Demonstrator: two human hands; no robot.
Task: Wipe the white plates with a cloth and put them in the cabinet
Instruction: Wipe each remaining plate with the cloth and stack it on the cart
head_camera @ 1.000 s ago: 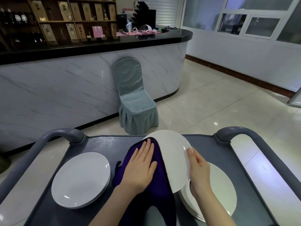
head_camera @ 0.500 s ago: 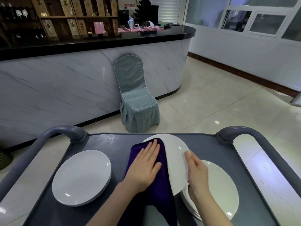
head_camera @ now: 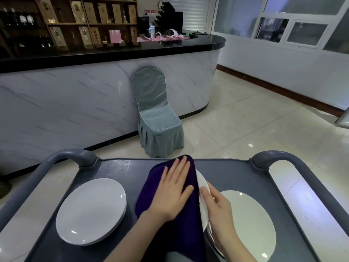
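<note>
Pressing cloth (head_camera: 181, 233) on plate (head_camera: 201, 180), left hand (head_camera: 172, 195) flat; shelf labels (head_camera: 76, 7) seemingly blurred

No legible text; box labels (head_camera: 76, 7) and red wall signs (head_camera: 150, 11) blurred.

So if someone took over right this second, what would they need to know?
Left hand: flat, pressing the purple cloth onto the held plate.
Right hand: grips that plate's rim.
Places: left stack and right stack of white plates sit on the grey cart.
Done: no cabinet in view; which stack is already wiped cannot be told.
Left: finish this plate, wipe the others, then stow all.
</note>
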